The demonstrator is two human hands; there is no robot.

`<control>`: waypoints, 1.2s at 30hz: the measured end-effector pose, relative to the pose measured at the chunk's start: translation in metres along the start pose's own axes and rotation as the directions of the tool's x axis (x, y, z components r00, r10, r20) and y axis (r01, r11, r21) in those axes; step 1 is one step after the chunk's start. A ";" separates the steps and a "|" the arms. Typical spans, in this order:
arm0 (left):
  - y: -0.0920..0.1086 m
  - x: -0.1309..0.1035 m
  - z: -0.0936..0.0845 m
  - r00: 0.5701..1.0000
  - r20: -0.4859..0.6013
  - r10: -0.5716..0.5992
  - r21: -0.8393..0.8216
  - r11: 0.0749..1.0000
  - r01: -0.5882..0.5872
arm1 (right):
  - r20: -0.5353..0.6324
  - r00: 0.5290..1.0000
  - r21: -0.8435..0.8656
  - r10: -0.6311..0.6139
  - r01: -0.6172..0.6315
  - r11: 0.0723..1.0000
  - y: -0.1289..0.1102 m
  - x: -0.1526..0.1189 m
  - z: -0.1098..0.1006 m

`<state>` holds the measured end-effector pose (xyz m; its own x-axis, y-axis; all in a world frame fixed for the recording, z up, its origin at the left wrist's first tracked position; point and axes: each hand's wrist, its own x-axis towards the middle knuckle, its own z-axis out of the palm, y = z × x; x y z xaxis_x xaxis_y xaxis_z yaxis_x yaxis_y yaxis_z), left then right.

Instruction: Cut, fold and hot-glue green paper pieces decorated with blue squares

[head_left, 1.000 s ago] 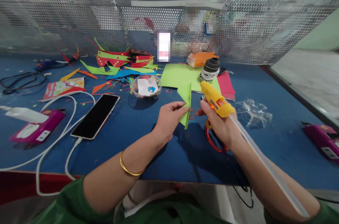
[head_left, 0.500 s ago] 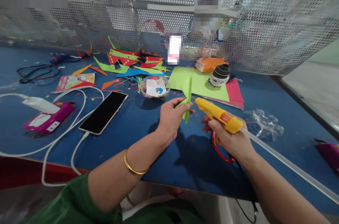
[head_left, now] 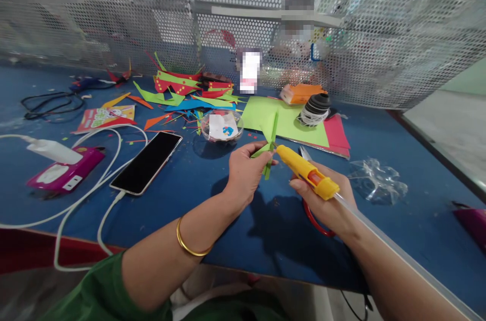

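Holding a folded lime-green paper piece [head_left: 270, 126] in left hand [head_left: 243, 171], above the blue tabletop [head_left: 212, 169] near its middle, roughly upright, with a pointed part rising above the grip and narrow strips hanging below. Pinched between left thumb and fingers, almost no gap left at the tips, only paper between. Likely very light and thin, stiffer along the fold, floppy at the free edges, easy to crease or dent, hardly slippery. Best taken at the fold, gently, with skin clear of the probably hot nozzle [head_left: 275, 146]. Gripping a yellow glue gun [head_left: 304, 169] in right hand [head_left: 334, 199], fingers wrapped around the handle beneath; hard to make out any finger on a trigger. Aimed at the fold, touching or just short of it, too small to judge. Probably heavier and rigid, made rear-heavy by a long translucent glue stick [head_left: 398, 250] jutting over the right forearm
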<state>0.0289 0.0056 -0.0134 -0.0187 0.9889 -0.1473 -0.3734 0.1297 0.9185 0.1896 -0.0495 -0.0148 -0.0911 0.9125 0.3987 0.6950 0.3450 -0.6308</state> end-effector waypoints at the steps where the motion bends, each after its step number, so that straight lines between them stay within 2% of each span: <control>1: 0.000 0.000 0.000 1.000 0.000 0.000 -0.001 1.000 0.000 | -0.001 1.000 -0.009 0.002 -0.002 1.000 0.000 0.000 0.000; 6: -0.001 -0.001 -0.001 1.000 0.007 0.000 0.009 1.000 0.000 | 0.004 1.000 -0.060 0.002 -0.002 0.998 -0.002 0.001 -0.001; 36: -0.001 0.000 0.000 1.000 -0.006 0.003 0.014 1.000 -0.003 | 0.004 1.000 -0.095 0.026 -0.026 0.995 0.001 0.001 0.000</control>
<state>0.0291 0.0051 -0.0147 -0.0249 0.9888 -0.1469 -0.3601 0.1282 0.9240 0.1898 -0.0482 -0.0146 -0.0759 0.9222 0.3792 0.7614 0.2992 -0.5751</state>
